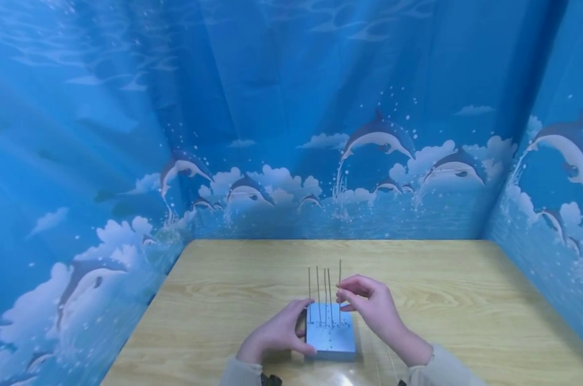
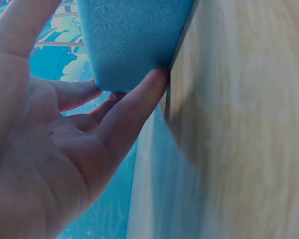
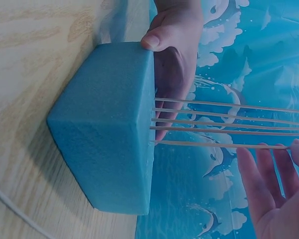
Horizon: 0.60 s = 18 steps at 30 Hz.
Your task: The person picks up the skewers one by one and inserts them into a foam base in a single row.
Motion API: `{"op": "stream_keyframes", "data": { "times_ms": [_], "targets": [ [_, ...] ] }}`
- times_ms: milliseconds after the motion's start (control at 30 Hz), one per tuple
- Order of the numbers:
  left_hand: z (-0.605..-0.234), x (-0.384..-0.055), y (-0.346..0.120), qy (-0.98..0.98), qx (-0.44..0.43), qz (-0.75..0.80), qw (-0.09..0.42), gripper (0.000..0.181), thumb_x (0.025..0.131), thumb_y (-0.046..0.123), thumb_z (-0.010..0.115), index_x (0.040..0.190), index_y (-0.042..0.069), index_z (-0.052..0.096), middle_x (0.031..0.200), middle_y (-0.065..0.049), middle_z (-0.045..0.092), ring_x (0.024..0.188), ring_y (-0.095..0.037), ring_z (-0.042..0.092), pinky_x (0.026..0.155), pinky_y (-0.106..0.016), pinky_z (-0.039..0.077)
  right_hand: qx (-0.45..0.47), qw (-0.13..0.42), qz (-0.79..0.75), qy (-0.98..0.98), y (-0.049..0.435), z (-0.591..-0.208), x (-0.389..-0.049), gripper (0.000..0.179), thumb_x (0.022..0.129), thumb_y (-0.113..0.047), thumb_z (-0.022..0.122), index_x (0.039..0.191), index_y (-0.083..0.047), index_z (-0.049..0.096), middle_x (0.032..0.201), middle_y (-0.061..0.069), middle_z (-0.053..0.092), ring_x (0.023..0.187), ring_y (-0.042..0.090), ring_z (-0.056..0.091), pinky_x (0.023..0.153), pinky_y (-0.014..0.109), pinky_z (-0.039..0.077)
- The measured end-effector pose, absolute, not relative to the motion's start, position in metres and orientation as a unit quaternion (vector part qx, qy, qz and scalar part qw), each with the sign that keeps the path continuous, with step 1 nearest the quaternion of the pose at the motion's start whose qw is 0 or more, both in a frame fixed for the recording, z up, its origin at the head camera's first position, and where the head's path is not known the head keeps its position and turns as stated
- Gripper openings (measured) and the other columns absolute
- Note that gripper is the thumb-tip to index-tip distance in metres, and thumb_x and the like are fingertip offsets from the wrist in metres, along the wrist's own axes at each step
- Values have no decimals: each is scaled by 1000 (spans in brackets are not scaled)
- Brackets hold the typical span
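Note:
A blue foam block lies on the table, its top dotted with small holes along crossing lines. My left hand holds the block's left side, thumb at the near corner and fingers toward the far corner. Several thin wooden sticks stand upright in a row across the block. With thumb and fingertips, my right hand pinches the rightmost stick. In the right wrist view, that stick's lower end meets the block's top; how deep it sits cannot be told.
Thin pale sticks lie on the wooden table right of the block, near the front edge. Blue curtains printed with dolphins enclose the table at the back and both sides.

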<state>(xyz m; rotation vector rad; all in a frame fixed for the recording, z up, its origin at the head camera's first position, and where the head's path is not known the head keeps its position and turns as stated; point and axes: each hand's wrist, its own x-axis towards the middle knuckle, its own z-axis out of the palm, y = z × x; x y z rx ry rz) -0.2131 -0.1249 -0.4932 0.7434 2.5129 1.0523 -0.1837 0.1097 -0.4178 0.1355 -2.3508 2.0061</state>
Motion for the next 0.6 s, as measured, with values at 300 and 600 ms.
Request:
{"op": "stream_keyframes", "data": {
  "times_ms": [300,600],
  "targets": [
    [-491,-214,-125,880,255,366,164,115,62,49,89,154,14,31,154,-8,40,142,-29,40,118,-51,34,58,36,644,-762,108,-420,-184,18,86,2,69,104,3,69,94,19,73,80,14,72,70,31,64],
    [-490,-213,-124,881,263,360,155,114,62,47,89,154,13,31,153,-8,41,141,-28,41,118,-50,35,90,50,631,-769,108,-423,-184,17,87,3,68,103,5,68,93,22,72,79,11,71,68,30,64]
  ]
}}
